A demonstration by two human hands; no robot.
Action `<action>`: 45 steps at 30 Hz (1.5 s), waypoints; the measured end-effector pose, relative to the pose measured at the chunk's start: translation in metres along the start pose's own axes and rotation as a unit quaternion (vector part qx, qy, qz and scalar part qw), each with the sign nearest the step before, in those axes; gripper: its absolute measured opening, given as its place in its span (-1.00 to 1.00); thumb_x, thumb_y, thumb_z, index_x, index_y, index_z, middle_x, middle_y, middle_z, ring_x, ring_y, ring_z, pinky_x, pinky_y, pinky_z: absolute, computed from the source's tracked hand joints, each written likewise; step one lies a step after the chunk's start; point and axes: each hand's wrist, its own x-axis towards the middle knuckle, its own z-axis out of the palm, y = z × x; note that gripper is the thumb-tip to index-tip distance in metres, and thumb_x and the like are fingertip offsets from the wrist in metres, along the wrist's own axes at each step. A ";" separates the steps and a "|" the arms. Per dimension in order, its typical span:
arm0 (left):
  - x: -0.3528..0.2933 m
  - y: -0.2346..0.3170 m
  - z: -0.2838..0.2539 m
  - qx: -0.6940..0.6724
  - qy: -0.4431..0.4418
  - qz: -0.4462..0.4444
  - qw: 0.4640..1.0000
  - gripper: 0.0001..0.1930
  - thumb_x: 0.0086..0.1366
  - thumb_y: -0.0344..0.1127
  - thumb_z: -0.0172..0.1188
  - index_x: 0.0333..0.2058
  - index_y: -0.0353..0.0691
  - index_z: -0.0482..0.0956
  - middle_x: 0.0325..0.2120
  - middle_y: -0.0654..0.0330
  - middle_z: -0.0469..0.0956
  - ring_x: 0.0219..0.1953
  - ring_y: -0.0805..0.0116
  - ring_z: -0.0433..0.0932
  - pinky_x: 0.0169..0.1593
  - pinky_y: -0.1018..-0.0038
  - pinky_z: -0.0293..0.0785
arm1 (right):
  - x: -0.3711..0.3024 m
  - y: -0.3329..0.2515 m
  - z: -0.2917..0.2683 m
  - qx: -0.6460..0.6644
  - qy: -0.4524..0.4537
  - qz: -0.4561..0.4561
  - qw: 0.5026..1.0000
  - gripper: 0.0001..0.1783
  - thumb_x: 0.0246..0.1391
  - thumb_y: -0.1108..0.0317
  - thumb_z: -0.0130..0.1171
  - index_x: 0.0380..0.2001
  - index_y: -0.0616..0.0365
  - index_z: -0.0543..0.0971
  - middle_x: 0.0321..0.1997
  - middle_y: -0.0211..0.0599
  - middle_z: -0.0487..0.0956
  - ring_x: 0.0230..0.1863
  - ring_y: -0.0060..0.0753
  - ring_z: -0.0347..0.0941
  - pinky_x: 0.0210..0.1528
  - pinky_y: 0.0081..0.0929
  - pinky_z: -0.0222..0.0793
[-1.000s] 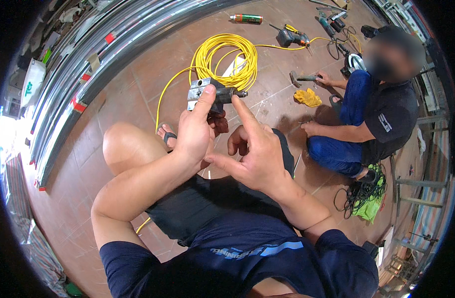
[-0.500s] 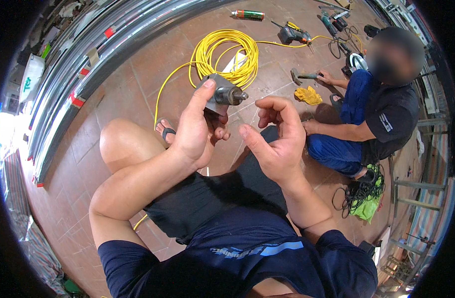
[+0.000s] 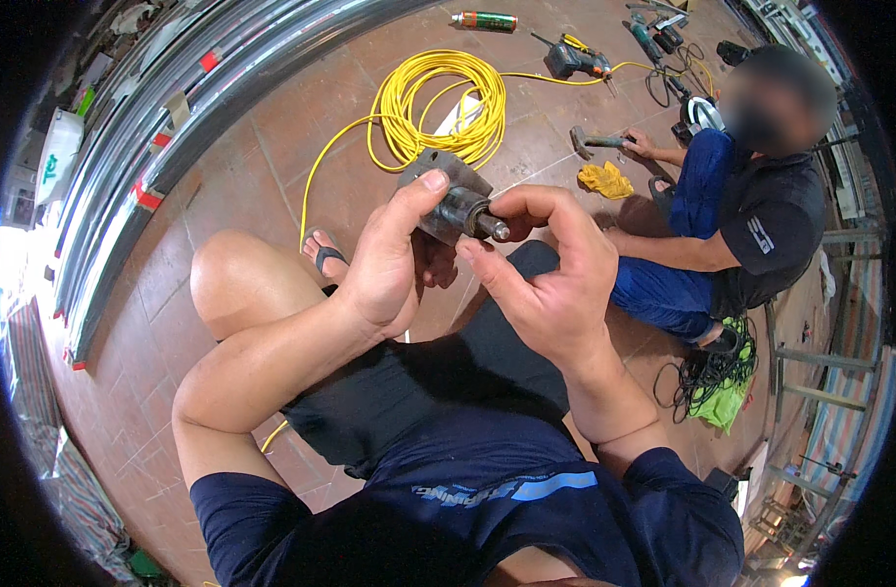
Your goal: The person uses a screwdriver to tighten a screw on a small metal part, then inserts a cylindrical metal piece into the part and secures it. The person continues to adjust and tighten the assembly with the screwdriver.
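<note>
In the head view, the metal part (image 3: 455, 203), a block with a round collar and a short shaft, is raised in front of the person's knees, above the tiled floor (image 3: 262, 166). The left hand (image 3: 384, 279) is closed around its block end, thumb on top; the right hand (image 3: 565, 284) is half open, its thumb and forefinger curved about the collar with a gap between the tips, and whether they grip or merely brush it I cannot tell. The part looks heavy and smooth, so a slackened left thumb could let it tip and drop toward the feet; if the shaft turned suddenly, the right fingertips might be pinched or scraped. Counted: one metal part, two hands of the person, one coil of yellow cable (image 3: 388, 103), one hammer (image 3: 600, 142) in a co-worker's hand (image 3: 643, 146), one yellow cloth (image 3: 604, 180), one drill (image 3: 573, 62), one spray can (image 3: 486, 21) and one tangle of dark cord (image 3: 704, 378); the long metal profiles (image 3: 188, 127) overlap too closely to count.
</note>
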 end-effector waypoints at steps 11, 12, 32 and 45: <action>-0.001 -0.006 -0.012 0.031 -0.001 -0.027 0.999 -0.49 0.55 0.28 0.18 0.06 -0.05 0.68 -0.30 0.27 0.75 -0.43 0.54 0.59 -0.45 0.52 0.38 | 0.003 -0.002 -0.009 -0.034 -0.055 -0.016 0.998 -0.61 0.11 0.36 0.64 -0.08 0.17 0.65 -0.22 -0.21 0.69 -0.26 -0.21 0.68 -0.18 -0.32 0.60; -0.001 -0.006 -0.012 0.031 -0.002 -0.030 0.999 -0.49 0.55 0.28 0.18 0.05 -0.05 0.68 -0.30 0.28 0.75 -0.45 0.54 0.58 -0.45 0.52 0.38 | 0.003 -0.002 -0.009 -0.032 -0.060 -0.012 0.998 -0.62 0.12 0.35 0.63 -0.09 0.17 0.65 -0.23 -0.21 0.67 -0.27 -0.21 0.66 -0.18 -0.31 0.58; -0.004 -0.002 -0.006 0.046 -0.026 -0.040 0.998 -0.46 0.57 0.31 0.14 0.02 -0.06 0.71 -0.36 0.35 0.66 -0.50 0.57 0.42 -0.46 0.55 0.25 | -0.003 0.010 0.004 0.052 0.040 -0.009 0.998 -0.54 -0.06 0.31 0.76 -0.25 0.12 0.61 -0.36 -0.41 0.59 -0.33 -0.48 0.52 -0.22 -0.47 0.50; 0.001 -0.003 -0.013 0.034 -0.018 -0.018 0.999 -0.53 0.57 0.25 0.20 -0.02 -0.03 0.75 -0.34 0.35 0.75 -0.47 0.63 0.53 -0.46 0.57 0.29 | -0.007 0.020 -0.006 -0.024 0.038 -0.065 0.997 -0.72 0.01 0.39 0.63 -0.18 0.10 0.79 -0.24 -0.30 0.81 -0.23 -0.32 0.71 0.05 -0.33 0.52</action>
